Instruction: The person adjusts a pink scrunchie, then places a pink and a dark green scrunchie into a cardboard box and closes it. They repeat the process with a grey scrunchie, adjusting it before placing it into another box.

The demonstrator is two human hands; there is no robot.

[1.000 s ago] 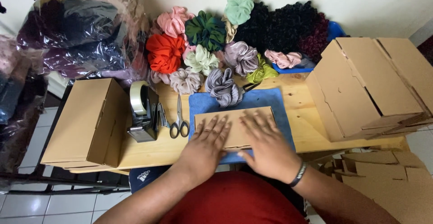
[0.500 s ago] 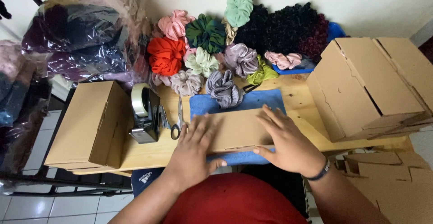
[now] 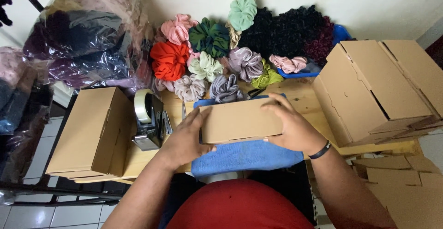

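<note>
Both hands hold a small cardboard box (image 3: 240,120) just above a blue cloth (image 3: 244,157) at the near edge of the wooden table (image 3: 304,93). The left hand (image 3: 187,136) comes in from below, wrist bent, its palm against the box's left end and its fingers curled over the top left corner. The right hand (image 3: 290,127) grips the right end, fingers spread along the far top edge and thumb tucked under the near side (a dark band sits on that wrist). Neither hand is flat or fully closed; each is half curled around its end of the box.

Room around the box is tight. Just to the left stand a tape dispenser (image 3: 147,118) and, past it, a larger closed carton (image 3: 87,132) that overhangs the table's left edge. On the right a stack of folded cartons (image 3: 369,88) fills the table's end, near the right hand. Behind the box, a heap of fabric scrunchies (image 3: 217,53) in red, pink, green, grey and black runs along the wall, the nearest grey one almost touching the box's far edge. The only open side is the near one, towards the person's red shirt (image 3: 240,208)
</note>
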